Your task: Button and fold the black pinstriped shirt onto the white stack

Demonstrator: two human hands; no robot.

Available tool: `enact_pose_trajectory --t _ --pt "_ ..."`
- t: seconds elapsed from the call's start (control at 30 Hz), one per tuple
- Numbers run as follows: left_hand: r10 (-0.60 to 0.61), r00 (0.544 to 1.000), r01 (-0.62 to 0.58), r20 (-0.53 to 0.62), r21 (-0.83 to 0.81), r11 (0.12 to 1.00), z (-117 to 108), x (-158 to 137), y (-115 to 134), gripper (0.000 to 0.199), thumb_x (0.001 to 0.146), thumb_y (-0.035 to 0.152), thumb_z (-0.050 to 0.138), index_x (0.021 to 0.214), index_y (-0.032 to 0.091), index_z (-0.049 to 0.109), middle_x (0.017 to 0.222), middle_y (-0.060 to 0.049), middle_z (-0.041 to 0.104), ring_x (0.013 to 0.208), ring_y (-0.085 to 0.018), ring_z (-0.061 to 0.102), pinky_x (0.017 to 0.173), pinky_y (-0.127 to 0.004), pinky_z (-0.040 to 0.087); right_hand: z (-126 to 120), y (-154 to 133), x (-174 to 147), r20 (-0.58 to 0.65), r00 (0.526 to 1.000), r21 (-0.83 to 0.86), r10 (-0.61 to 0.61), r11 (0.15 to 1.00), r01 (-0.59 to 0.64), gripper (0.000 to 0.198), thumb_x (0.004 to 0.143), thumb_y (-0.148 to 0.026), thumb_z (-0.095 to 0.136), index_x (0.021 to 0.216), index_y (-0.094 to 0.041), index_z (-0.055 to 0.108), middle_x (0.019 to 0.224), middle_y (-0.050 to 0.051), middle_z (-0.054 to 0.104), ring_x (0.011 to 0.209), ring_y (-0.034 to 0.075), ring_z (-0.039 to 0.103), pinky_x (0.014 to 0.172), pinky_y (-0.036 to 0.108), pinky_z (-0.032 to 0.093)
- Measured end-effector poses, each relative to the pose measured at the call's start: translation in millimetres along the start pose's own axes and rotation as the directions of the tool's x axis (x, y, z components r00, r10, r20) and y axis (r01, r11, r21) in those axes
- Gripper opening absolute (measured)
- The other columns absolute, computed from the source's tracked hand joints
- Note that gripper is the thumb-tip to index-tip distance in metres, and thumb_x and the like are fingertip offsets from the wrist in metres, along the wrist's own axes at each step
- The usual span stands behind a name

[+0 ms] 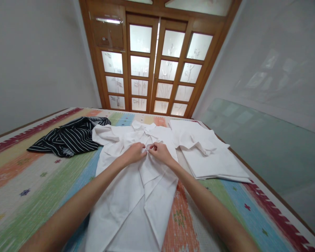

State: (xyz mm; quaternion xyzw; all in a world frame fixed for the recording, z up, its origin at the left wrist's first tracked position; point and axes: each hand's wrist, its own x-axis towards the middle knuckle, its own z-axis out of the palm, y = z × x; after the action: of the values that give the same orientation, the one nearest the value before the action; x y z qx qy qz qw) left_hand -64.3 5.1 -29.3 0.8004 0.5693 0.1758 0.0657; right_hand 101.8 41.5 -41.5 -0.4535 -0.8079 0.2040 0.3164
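Observation:
A white collared shirt lies spread front side up, its collar away from me and its lower front edges parted. At the upper middle of its front, my left hand pinches the cloth along the opening. My right hand is closed on the facing edge, its fingertips almost meeting those of the left. Whatever small part sits between the fingertips, perhaps a button, is too small to make out. One sleeve of the shirt reaches left; the other side lies beside a stack of folded white cloth.
Folded white garments are stacked to the right. A crumpled black garment with white stripes lies to the left. Underneath is a colourful striped cover. Walls flank both sides, and a wooden door with glass panes stands beyond.

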Motion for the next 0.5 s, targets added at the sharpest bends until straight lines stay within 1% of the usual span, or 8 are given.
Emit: enact_pose_trajectory --t 0.1,0.13,0.2,0.27,0.33,0.4,0.5 --pt "0.009 0.999 -0.012 -0.039 -0.069 0.998 -0.6 -3.1 -1.2 0.02 0.079 0.016 0.053 0.091 0.013 0.069 0.09 -0.01 0.071 0.086 -0.022 0.066 0.082 -0.031 0.048 3.1 1.7 1.3 0.099 0.993 0.04 -0.06 0.998 0.056 0.01 0.077 -0.021 0.065 0.07 -0.014 0.069 0.064 0.001 0.065 0.061 0.012 0.055 0.058 0.022 0.036" --pt "0.012 0.999 -0.017 -0.052 -0.09 0.996 -1.0 -5.4 -1.6 0.02 0.078 0.015 0.053 0.089 0.014 0.069 0.087 -0.008 0.071 0.082 -0.021 0.065 0.079 -0.03 0.048 3.8 1.8 1.6 0.12 0.989 0.053 -0.083 0.996 0.077 0.011 0.078 -0.02 0.064 0.069 -0.014 0.069 0.063 0.001 0.065 0.061 0.012 0.055 0.058 0.022 0.036" --pt "0.024 0.996 -0.034 -0.083 -0.124 0.992 -2.0 -10.1 -2.6 0.018 0.077 0.015 0.053 0.087 0.014 0.068 0.083 -0.007 0.069 0.076 -0.019 0.064 0.075 -0.029 0.047 4.5 0.9 1.7 0.126 0.985 0.075 -0.118 0.991 0.109 0.01 0.077 -0.015 0.062 0.068 -0.014 0.067 0.064 0.0 0.065 0.061 0.012 0.055 0.059 0.021 0.036" --pt "0.041 0.993 -0.058 -0.114 -0.153 0.987 -2.9 -14.2 -3.6 0.018 0.077 0.015 0.053 0.088 0.015 0.067 0.082 -0.005 0.068 0.073 -0.017 0.062 0.072 -0.027 0.046 4.3 -0.9 1.4 0.12 0.985 0.108 -0.121 0.988 0.108 0.011 0.075 -0.009 0.058 0.067 -0.014 0.064 0.063 -0.001 0.064 0.06 0.011 0.055 0.059 0.021 0.037" --pt "0.054 0.99 -0.076 -0.132 -0.165 0.983 -3.4 -17.2 -4.4 0.018 0.077 0.014 0.053 0.088 0.015 0.067 0.081 -0.005 0.067 0.071 -0.016 0.06 0.07 -0.026 0.045 3.5 -2.9 0.4 0.149 0.986 0.172 -0.078 0.984 0.052 0.014 0.075 -0.008 0.055 0.064 -0.015 0.061 0.056 -0.003 0.06 0.053 0.01 0.054 0.056 0.02 0.038" --pt "0.062 0.988 -0.085 -0.141 -0.162 0.983 -3.6 -19.1 -4.4 0.016 0.078 0.016 0.054 0.086 0.015 0.068 0.079 -0.004 0.066 0.069 -0.015 0.059 0.068 -0.025 0.044 2.5 -4.3 -1.1 0.216 0.976 0.27 -0.026 0.962 -0.034 0.018 0.075 -0.009 0.051 0.06 -0.016 0.057 0.049 -0.005 0.056 0.044 0.009 0.052 0.05 0.019 0.037" --pt "0.073 0.987 -0.096 -0.144 -0.167 0.981 -2.8 -19.9 -3.2 0.016 0.083 0.027 0.058 0.082 0.016 0.069 0.074 -0.003 0.064 0.066 -0.014 0.057 0.066 -0.025 0.042 1.0 -5.7 -4.0 0.29 0.957 0.405 0.013 0.904 -0.135 0.02 0.076 -0.011 0.047 0.06 -0.018 0.055 0.046 -0.006 0.054 0.038 0.009 0.052 0.042 0.019 0.035"
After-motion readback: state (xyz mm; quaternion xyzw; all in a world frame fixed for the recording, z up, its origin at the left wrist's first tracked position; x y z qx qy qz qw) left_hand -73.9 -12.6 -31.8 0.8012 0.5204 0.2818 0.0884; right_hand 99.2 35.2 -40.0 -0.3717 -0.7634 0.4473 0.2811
